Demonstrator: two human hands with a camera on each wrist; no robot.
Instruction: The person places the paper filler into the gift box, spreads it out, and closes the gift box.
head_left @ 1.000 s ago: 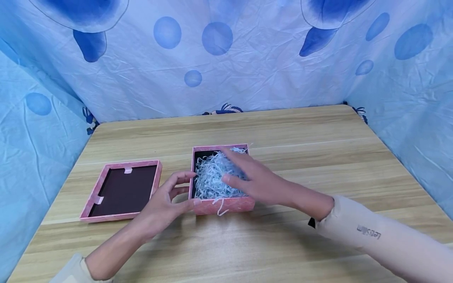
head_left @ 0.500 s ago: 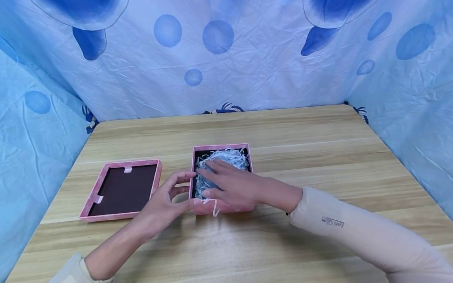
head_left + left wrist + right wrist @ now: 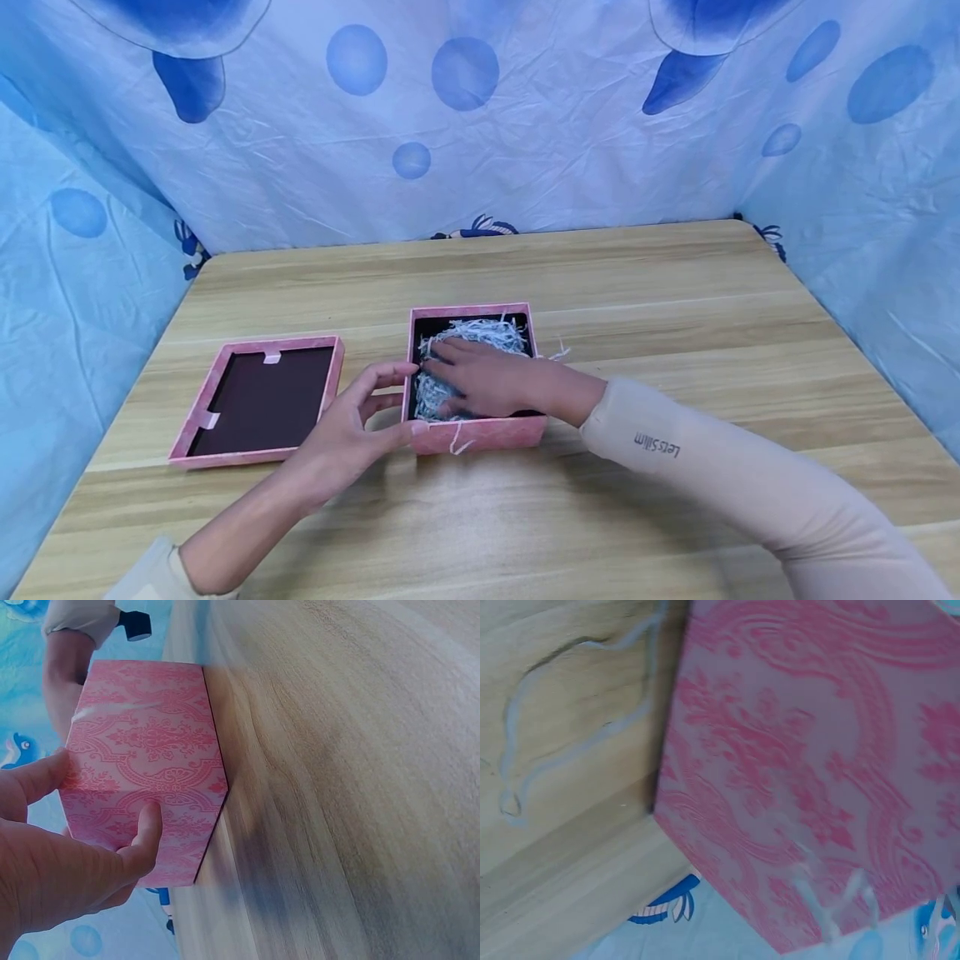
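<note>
A pink patterned box with a dark lining stands uncovered on the table, filled with pale blue shredded paper. My left hand holds the box at its near left corner, thumb against the front and fingers bent along the left wall. In the left wrist view, one finger touches the patterned side. Inside the box, my right hand presses on the shredded paper with spread, fairly straight fingers. It hides the middle of the filling. The right wrist view shows the box's outer wall, without the hand.
The box's lid, dark inside with two small pale tabs, lies upturned to the left. A paper strand hangs over the front wall, and more stick out past the right one. Beneath is a wooden table, with a blue patterned curtain behind.
My right hand has moved left and down into the shredded paper, which looks flatter. Some strands now poke out past the right wall. The left hand stays at the box's corner.
</note>
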